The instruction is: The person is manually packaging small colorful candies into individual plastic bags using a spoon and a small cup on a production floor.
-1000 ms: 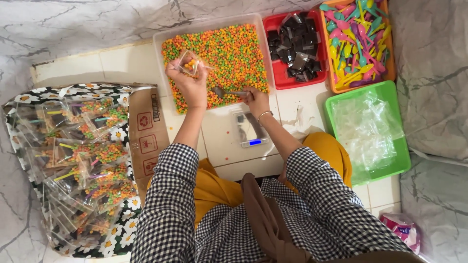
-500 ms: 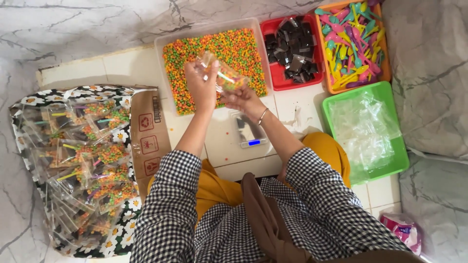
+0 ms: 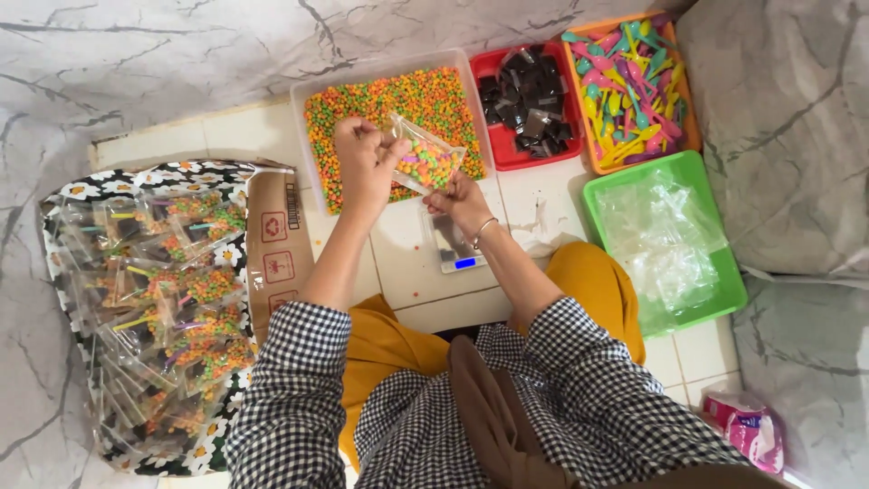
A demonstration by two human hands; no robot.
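My left hand (image 3: 362, 163) and my right hand (image 3: 457, 195) together hold a small clear bag (image 3: 425, 158) partly filled with orange, green and pink pellets. The left grips its upper edge, the right its lower corner. The bag hangs tilted above the near edge of a clear tub (image 3: 387, 74) full of orange and green pellets. A small digital scale (image 3: 453, 249) with a lit blue display lies on the tiled floor right under my right hand.
Behind the scale stand a red tray of dark packets (image 3: 493, 156) and an orange tray of coloured plastic spoons (image 3: 690, 136). A green tray of clear empty bags (image 3: 735, 290) is at right. Several filled bags (image 3: 158, 308) lie on flowered cloth at left, beside cardboard (image 3: 276, 249).
My left hand has lifted the bag out of the pellet tub. My right hand has left the tub and joined it on the bag, which now holds more pellets.
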